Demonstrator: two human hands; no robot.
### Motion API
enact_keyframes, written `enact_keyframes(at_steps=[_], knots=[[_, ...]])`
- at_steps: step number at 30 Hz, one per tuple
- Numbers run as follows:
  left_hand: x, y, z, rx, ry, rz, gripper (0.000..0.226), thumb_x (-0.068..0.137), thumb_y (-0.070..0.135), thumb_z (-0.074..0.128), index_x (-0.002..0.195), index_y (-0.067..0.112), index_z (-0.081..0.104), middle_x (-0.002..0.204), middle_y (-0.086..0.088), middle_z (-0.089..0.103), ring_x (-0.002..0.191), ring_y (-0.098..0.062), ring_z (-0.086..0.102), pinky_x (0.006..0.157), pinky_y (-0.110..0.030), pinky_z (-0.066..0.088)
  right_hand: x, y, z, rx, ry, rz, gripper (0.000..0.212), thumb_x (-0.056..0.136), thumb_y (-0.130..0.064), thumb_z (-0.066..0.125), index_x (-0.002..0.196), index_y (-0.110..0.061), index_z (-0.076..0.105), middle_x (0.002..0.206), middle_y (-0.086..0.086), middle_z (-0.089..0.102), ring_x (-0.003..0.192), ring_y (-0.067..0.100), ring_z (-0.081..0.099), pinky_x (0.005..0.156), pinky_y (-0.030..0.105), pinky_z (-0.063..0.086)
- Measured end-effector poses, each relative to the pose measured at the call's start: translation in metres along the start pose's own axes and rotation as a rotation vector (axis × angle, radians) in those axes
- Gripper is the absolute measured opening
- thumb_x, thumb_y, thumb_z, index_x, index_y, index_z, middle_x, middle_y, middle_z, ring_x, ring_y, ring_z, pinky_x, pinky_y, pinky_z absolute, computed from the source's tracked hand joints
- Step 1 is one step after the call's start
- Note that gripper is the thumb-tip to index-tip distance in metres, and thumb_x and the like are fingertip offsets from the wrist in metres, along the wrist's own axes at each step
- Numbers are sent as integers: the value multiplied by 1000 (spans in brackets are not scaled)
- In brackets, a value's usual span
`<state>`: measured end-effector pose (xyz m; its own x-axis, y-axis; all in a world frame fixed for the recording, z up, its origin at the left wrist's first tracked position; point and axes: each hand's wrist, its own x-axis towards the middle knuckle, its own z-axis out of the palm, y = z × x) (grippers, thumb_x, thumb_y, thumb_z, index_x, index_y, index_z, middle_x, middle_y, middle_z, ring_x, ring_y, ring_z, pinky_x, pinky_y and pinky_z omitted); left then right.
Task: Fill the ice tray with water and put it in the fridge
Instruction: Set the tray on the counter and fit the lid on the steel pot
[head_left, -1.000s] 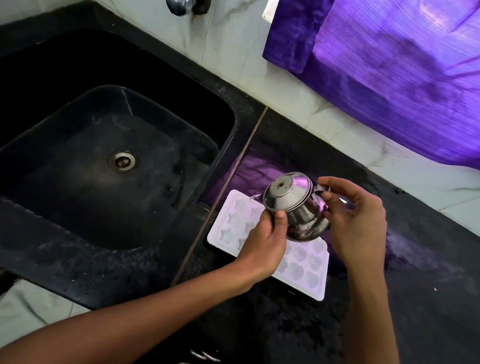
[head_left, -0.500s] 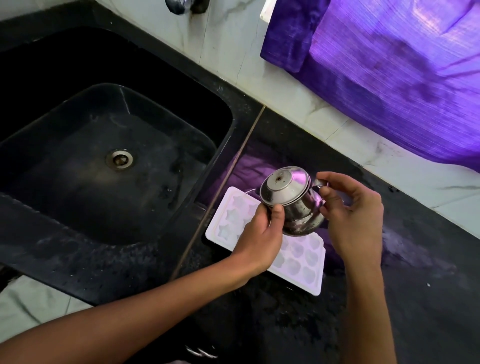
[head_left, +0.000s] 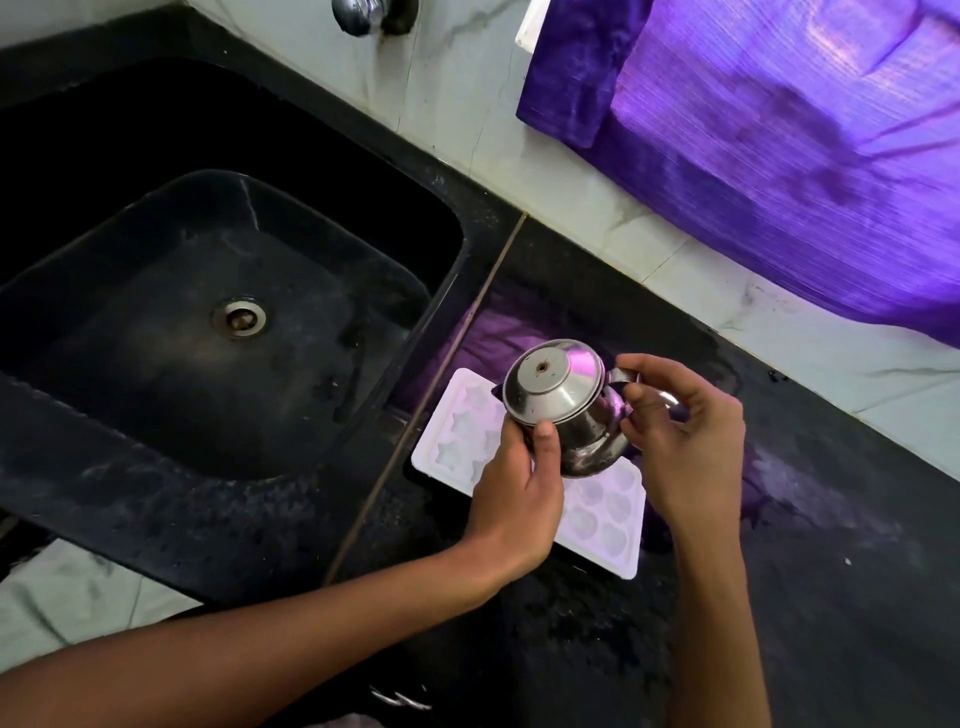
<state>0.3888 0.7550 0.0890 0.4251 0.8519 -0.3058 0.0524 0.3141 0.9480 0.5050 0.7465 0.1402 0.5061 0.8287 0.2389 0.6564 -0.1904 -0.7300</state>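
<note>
Over the black surface (head_left: 831, 597), beside sink (head_left: 447, 291), both hands hold steel kettle (head_left: 566, 410) tilted above white ice tray (head_left: 618, 540): left hand (head_left: 519, 493) fingers wrap the body, right hand (head_left: 685, 441) pinches the handle. Tray lies directly below, long axis running lower-right; spout points left toward star cells.

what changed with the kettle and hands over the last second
Little changed. The steel kettle stays tipped over the white ice tray, with the left hand still gripping its body and the right hand at its handle. The tray stays on the black counter beside the sink.
</note>
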Motion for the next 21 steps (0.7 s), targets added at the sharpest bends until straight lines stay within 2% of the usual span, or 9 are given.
enact_keyframes(at_steps=[5, 14, 19, 21], knots=[[-4, -2, 2, -7, 7, -60, 43, 100, 41, 21, 140, 30, 31, 122, 15, 52, 108, -3, 47, 86, -17, 31, -2, -1, 0, -46, -34, 12, 28, 91, -4, 57, 97, -27, 71, 87, -17, 68, 81, 9, 66, 73, 41, 57], [-8, 2, 3, 11, -16, -137, 43, 100, 41, 18, 138, 26, 34, 132, 4, 53, 120, -16, 48, 84, -18, 28, -3, -6, -2, -103, -60, 27, 26, 90, -7, 58, 97, -29, 71, 87, -17, 67, 82, 8, 65, 73, 41, 57], [-7, 3, 4, 6, -19, -134, 43, 100, 41, 18, 135, 25, 37, 127, 5, 54, 101, -6, 45, 84, -20, 29, -3, -10, -3, -127, -57, 12, 25, 91, -9, 59, 97, -31, 71, 88, -16, 68, 79, 10, 65, 72, 43, 56], [-7, 4, 4, 5, -23, -130, 43, 100, 41, 18, 136, 26, 36, 125, 7, 54, 99, -5, 44, 83, -20, 29, -3, -11, -4, -129, -57, 16, 27, 91, -10, 59, 95, -34, 70, 88, -17, 68, 79, 10, 65, 73, 43, 56]])
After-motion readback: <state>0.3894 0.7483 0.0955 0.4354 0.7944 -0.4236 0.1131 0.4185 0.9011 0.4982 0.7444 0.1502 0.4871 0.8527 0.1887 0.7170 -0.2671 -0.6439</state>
